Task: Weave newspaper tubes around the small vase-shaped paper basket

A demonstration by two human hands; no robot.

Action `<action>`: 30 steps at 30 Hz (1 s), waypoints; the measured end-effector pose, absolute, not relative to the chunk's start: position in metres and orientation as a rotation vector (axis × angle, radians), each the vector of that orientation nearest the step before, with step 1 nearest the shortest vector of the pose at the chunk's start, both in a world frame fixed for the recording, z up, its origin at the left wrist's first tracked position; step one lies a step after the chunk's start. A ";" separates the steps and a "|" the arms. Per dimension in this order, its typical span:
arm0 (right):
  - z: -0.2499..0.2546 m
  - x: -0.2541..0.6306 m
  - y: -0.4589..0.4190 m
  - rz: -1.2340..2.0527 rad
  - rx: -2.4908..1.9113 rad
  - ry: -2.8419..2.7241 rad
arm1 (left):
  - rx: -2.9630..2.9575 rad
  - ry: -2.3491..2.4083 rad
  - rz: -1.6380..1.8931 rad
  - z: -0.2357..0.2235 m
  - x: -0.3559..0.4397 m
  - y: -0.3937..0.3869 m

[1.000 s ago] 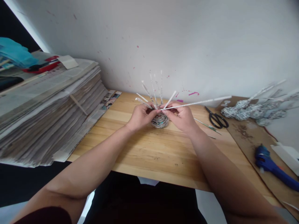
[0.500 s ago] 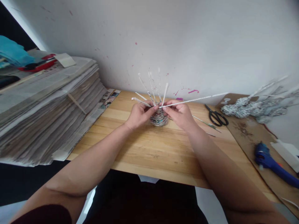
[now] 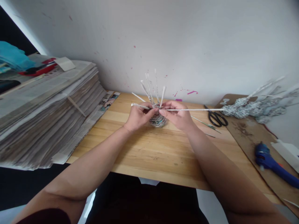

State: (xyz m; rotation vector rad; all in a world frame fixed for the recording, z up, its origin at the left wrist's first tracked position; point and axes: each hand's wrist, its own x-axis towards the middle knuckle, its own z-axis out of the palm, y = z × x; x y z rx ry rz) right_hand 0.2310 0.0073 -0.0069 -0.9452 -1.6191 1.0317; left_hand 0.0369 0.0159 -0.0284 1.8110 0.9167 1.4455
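A small woven basket [image 3: 158, 120] of rolled newspaper tubes sits on the wooden table [image 3: 154, 152], with several thin upright tubes [image 3: 150, 88] fanning up from it. My left hand [image 3: 137, 117] grips the basket's left side, fingers pinched on its rim. My right hand [image 3: 178, 115] is closed on one long paper tube [image 3: 198, 109], which lies level and points right toward the scissors.
A tall stack of newspapers [image 3: 46, 109] fills the left side. Black scissors [image 3: 216, 117] lie right of my hands. More woven paper pieces [image 3: 252, 109] rest on a cardboard sheet [image 3: 252, 140] at right, with a blue glue gun [image 3: 273, 165]. A white wall stands behind.
The long tube in my right hand has swung down from a raised slant to level. The upright tubes have drawn closer together. Both hands stayed at the basket.
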 end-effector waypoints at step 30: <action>0.002 0.232 0.008 1.053 -0.977 -1.603 | 2.049 0.915 1.425 -0.023 0.042 0.010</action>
